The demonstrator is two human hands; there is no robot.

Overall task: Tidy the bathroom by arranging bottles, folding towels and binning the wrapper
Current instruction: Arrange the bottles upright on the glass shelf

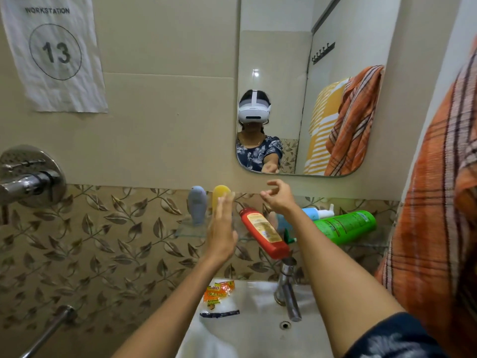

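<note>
Glass shelf [191, 232] under the mirror [273, 73]: grey bottle [197, 204] and yellow bottle [220, 195] stand upright at its left end; red bottle [264, 232] lies tipped, overhanging the front edge above the tap [289, 290]; green bottle [344, 226] lies on its side further right. We judge the red one light, smooth plastic, likely slippery — best taken round its mid-body, not the cap. Left hand [222, 228] is flat, fingers straight, just before the yellow bottle; whether it touches, we cannot tell. Right hand [277, 196] hovers above the red bottle, fingers loosely curled, grip released — holding nothing. Wrapper [219, 293] lies on the basin [258, 339]; orange towel [436, 202] hangs right.
</note>
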